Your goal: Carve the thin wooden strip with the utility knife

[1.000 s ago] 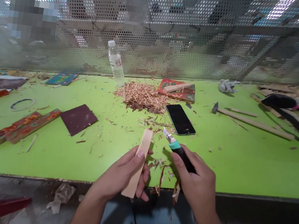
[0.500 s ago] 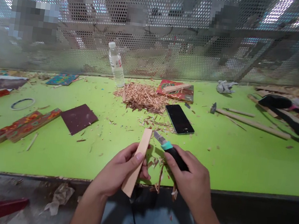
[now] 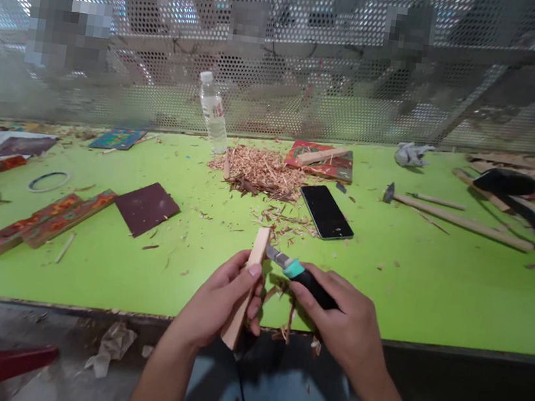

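**Blade at the top of a wooden strip, close in front of the phone**

The left hand (image 3: pixel 219 303) holds a pale wooden strip (image 3: pixel 257 252) on a slant. Its lower end is down near the lap and its upper end rises over the near edge of the green tabletop (image 3: pixel 434 282), just nearer the person than the black phone (image 3: pixel 326 211). The slant seems meant to leave the top of the strip bare and to point the blade's side of the wood away from the body. The left fingers (image 3: pixel 252 271) are curled tightly round the middle of the strip, with the thumb pressed flat on its face and no gap showing.

The right hand (image 3: pixel 350 323) has a knife (image 3: pixel 299 276) with a black handle and a teal collar, below the phone and slightly to its left. The fingers (image 3: pixel 314 292) are wrapped fully round the handle, closed hard on it. The short blade points left and reaches the strip's right edge near the top. I cannot tell whether the edge is biting in or only resting there.

Curled shavings hang and lie just below the blade. A larger heap of shavings (image 3: pixel 258 173) sits beyond the phone and to its left, probably pushed clear of the edge where the hands are. A hammer (image 3: pixel 457 219) lies well to the phone's right, and a dark sheet (image 3: pixel 147 208) lies well to its left.
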Demonstrator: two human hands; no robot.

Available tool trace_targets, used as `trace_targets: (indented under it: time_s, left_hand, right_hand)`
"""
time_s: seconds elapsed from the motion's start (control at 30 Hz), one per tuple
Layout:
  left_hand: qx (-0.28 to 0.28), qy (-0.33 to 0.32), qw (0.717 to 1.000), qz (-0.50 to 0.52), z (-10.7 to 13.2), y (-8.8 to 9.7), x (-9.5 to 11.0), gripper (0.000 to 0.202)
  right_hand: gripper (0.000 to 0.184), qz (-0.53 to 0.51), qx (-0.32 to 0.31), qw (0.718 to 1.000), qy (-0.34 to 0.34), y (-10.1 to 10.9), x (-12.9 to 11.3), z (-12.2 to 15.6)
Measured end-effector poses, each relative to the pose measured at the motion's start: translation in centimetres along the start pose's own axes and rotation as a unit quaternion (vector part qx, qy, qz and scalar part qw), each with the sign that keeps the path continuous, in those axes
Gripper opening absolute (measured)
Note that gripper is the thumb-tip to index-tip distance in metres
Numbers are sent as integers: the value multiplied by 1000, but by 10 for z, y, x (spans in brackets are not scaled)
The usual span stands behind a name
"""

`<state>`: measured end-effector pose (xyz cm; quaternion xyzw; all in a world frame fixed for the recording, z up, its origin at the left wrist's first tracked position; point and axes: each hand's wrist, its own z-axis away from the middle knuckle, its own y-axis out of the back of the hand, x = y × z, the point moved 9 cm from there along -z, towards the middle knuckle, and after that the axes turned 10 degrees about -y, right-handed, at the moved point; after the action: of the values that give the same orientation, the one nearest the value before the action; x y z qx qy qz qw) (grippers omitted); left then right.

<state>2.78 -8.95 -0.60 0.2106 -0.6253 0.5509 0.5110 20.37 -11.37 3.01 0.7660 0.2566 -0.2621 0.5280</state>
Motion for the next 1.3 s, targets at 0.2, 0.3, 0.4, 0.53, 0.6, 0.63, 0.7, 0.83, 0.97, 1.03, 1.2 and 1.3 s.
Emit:
trace_targets:
  time_s: [0.2, 0.3, 0.4, 0.53, 0.6, 0.63, 0.7, 0.83, 0.97, 1.03, 1.2, 1.3]
  left_hand:
    - [-27, 25, 999, -41, 3, -6, -1, 47]
    - [-23, 33, 998, -41, 4, -7, 0, 46]
    - [-26, 46, 998, -35, 4, -9, -1, 48]
    - [-32, 55, 997, -32, 4, -9, -2, 46]
    - [-37, 51, 997, -33, 5, -10, -3, 41]
    - [-40, 49, 998, -32, 5, -10, -3, 39]
    - [-42, 43, 998, -30, 5, -10, -3, 38]
    - [-45, 42, 998, -29, 5, -9, -3, 40]
    - [-49, 53, 997, -19, 5, -9, -4, 44]
    - [-52, 53, 997, -7, 5, -8, -5, 44]
    - [-67, 28, 996, -44, 5, -7, -3, 54]
    - [-71, 26, 992, -106, 5, -7, 0, 60]
  right_hand:
    - [32, 3, -1, 1000, 0, 0, 2, -1]
    - [31, -1, 2, 1000, 0, 0, 2, -1]
    - [30, -6, 9, 1000, 0, 1, 2, -1]
    - [29, -7, 14, 1000, 0, 1, 1, -2]
    - [30, -6, 15, 1000, 0, 1, 1, -2]
    - [30, -5, 17, 1000, 0, 1, 1, -2]
    - [30, -4, 19, 1000, 0, 1, 1, -2]
    - [31, -1, 22, 1000, 0, 0, 1, -2]
    - [32, 5, 26, 1000, 0, -1, 3, -2]
    - [32, 11, 24, 1000, 4, -2, 4, -2]
    - [36, 17, 8, 999, 36, -4, -1, 0]
    - [37, 11, -20, 997, 72, -7, -9, 1]
